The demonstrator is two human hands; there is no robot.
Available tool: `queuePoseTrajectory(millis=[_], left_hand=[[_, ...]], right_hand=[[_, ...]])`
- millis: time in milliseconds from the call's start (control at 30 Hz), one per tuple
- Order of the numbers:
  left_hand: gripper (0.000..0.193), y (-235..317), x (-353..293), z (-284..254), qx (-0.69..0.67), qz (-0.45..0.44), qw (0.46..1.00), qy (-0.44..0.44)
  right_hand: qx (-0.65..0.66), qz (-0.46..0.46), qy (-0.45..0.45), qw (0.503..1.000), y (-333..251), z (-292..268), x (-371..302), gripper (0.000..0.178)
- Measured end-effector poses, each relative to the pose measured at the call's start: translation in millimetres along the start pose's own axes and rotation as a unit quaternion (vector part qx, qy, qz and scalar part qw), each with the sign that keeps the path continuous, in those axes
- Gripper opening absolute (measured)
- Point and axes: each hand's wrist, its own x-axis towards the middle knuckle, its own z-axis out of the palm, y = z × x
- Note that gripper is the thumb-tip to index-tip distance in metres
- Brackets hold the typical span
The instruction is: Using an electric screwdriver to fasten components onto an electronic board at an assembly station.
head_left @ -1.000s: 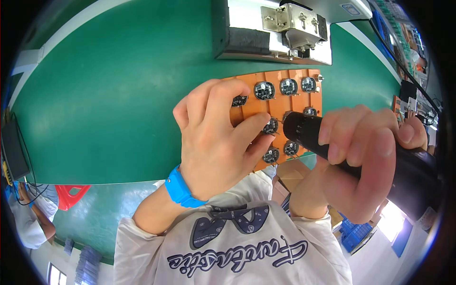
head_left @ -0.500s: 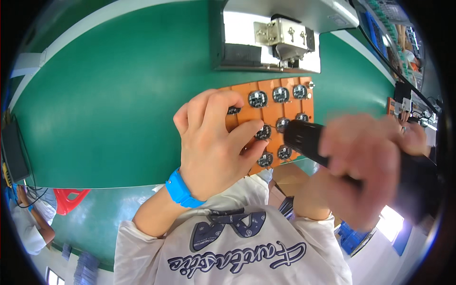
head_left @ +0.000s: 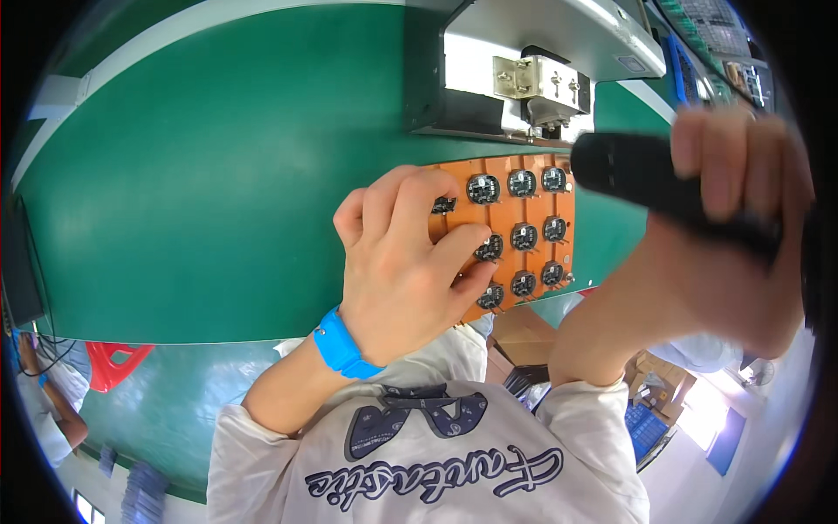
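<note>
My left hand [head_left: 397, 253] lies over the left side of an orange fixture tray [head_left: 539, 208], its fingers bent and pressing on it. Rows of small round black circuit boards [head_left: 524, 236] sit in the tray, with short pins or wires at their edges. The fingers partly cover the boards on the left. In my right hand [head_left: 733, 227], blurred by motion, is a black powered screwdriver [head_left: 624, 166], held tilted. Its front end is above the tray's far right corner, apart from the boards; the bit cannot be made out.
A metal device with a silver bracket [head_left: 554, 79] stands just beyond the tray on the green table [head_left: 201, 192]. A black box with cables [head_left: 22, 271] is at the far left. A red stool [head_left: 118, 365] and another person's arm [head_left: 61, 406] show below the table edge.
My right hand has lifted the screwdriver off a middle board and moved it away, up and to the right. The left hand keeps its place on the tray; the view has shifted slightly.
</note>
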Motion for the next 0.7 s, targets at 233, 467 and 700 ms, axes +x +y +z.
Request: queuePoseTrajectory(millis=[233,467,700], left_hand=[[0.03,2.2,0.7,1.0,0.015,-0.001,1.0,0.022],[0.038,0.3,2.5,0.4,0.021,0.008,0.999,0.024],[0.047,-0.8,1.6,-2.6,0.025,0.01,0.999,0.024]], right_hand=[[-0.015,-0.01,0.042,0.999,-21.2,33.8,-75.9,0.022],[0.003,0.001,0.038,0.999,-7.1,51.4,-93.9,0.025],[0.013,0.017,0.015,1.0,-5.5,51.1,-96.3,0.023]])
